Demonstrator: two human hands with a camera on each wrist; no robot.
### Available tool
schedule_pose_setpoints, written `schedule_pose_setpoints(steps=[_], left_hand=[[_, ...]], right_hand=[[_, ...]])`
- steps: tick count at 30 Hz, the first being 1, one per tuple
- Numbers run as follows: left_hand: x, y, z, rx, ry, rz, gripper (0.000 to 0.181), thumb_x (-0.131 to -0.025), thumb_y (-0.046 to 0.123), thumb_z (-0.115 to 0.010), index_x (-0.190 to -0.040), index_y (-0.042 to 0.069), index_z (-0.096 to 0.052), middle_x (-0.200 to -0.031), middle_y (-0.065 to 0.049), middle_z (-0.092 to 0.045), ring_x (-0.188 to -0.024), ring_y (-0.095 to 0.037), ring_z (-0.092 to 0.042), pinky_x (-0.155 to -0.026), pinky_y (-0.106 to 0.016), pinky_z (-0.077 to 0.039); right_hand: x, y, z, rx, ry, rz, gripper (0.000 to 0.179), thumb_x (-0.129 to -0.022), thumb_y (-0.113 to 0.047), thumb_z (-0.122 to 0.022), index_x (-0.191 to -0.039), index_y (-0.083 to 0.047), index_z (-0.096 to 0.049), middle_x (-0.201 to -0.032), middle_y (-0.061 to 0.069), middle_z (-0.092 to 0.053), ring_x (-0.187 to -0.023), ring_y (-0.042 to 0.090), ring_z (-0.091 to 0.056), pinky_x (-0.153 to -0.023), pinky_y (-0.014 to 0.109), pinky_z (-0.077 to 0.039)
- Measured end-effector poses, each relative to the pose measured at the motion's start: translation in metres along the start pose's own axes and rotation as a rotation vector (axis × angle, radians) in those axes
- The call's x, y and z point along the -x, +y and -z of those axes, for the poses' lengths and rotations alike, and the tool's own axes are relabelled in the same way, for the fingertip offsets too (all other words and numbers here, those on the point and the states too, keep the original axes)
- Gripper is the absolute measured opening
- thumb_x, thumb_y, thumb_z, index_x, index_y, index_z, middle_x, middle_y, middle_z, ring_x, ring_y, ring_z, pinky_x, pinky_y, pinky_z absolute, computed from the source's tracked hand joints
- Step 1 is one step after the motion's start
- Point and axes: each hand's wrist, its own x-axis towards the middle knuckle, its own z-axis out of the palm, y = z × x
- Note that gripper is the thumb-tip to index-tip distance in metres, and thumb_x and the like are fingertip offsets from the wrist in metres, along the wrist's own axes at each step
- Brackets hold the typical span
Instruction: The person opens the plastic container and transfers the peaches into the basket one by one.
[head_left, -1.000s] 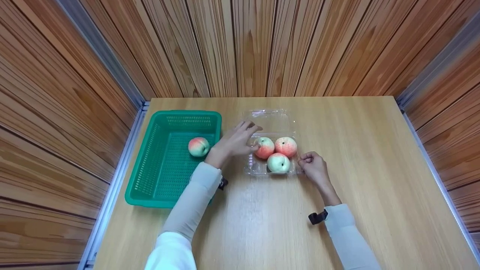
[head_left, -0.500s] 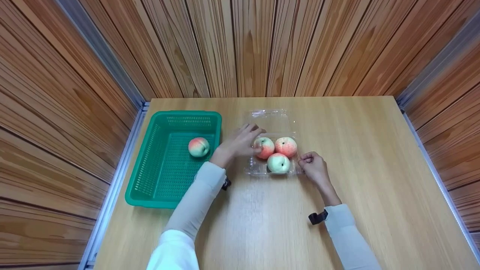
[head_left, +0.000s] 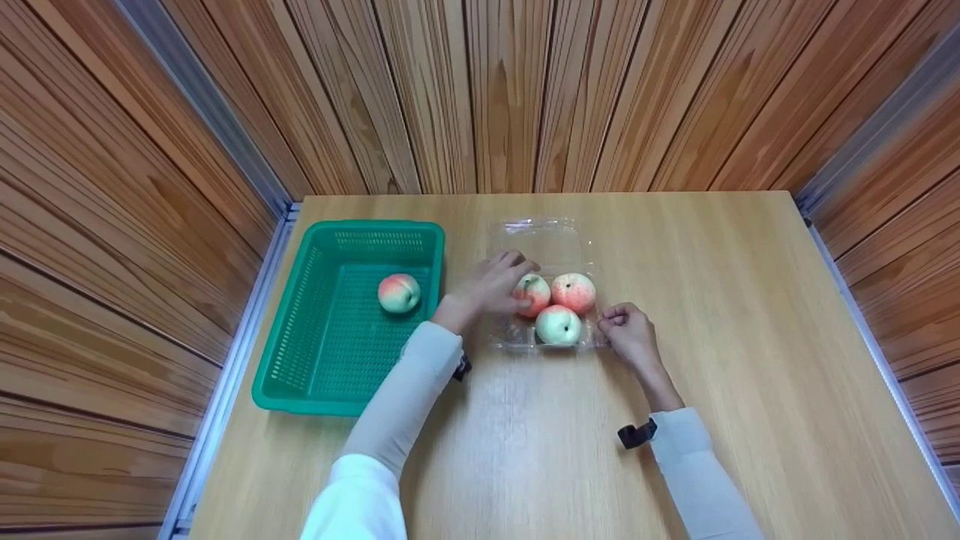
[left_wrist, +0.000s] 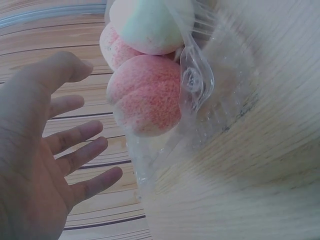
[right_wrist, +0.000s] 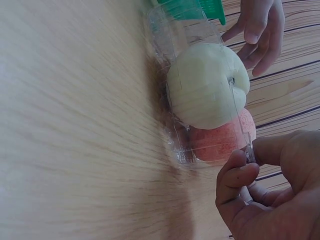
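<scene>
Three peaches lie in the base of an open clear plastic clamshell box (head_left: 511,334): a red-and-cream left peach (head_left: 535,289), a back right peach (head_left: 574,291) and a paler front peach (head_left: 558,325). My left hand (head_left: 489,285) hovers at the left peach, overlapping its edge in the head view. The left wrist view shows the thumb and fingers spread, with a gap between them and the fruit. At the box's right side my right hand (head_left: 630,334) pinches the rim between thumb and fingers, seen closely in the right wrist view, where the pale peach (right_wrist: 205,87) stands near.
A green basket (head_left: 262,375) stands left of the box, with one more peach (head_left: 398,293) inside near its right wall. The clamshell's lid (head_left: 540,238) lies folded back behind the base. Wooden panel walls (head_left: 495,97) bound the table at the back and sides.
My left hand has moved slightly to the right, farther over the left peach. The right hand holds the box rim in the same place, and the peaches have stayed put.
</scene>
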Motion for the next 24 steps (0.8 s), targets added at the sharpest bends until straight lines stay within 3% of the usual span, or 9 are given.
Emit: schedule_pose_setpoints(steps=[9,24], left_hand=[[-0.003,0.003,-0.006,-0.006,0.015,-0.025,0.058,-0.099,0.039,-0.073,-0.15,0.02,-0.057,-0.148,-0.007,-0.053,-0.139,-0.027,-0.048,-0.119,-0.046,-0.047],[-0.006,0.003,-0.015,-0.016,-0.017,-0.012,0.058,-0.1,0.041,-0.071,-0.152,0.021,-0.055,-0.145,-0.005,-0.051,-0.136,-0.026,-0.046,-0.117,-0.045,-0.047]], right_hand=[[0.001,0.0,0.0,-0.014,-0.012,0.017,0.019,-0.096,-0.005,-0.066,-0.111,0.005,-0.063,-0.084,0.0,-0.061,-0.064,0.007,-0.057,-0.053,0.019,-0.046],[0.0,0.0,0.0,-0.012,-0.022,-0.002,0.02,-0.097,-0.006,-0.066,-0.113,0.005,-0.062,-0.088,0.002,-0.06,-0.068,0.009,-0.057,-0.055,0.02,-0.047]])
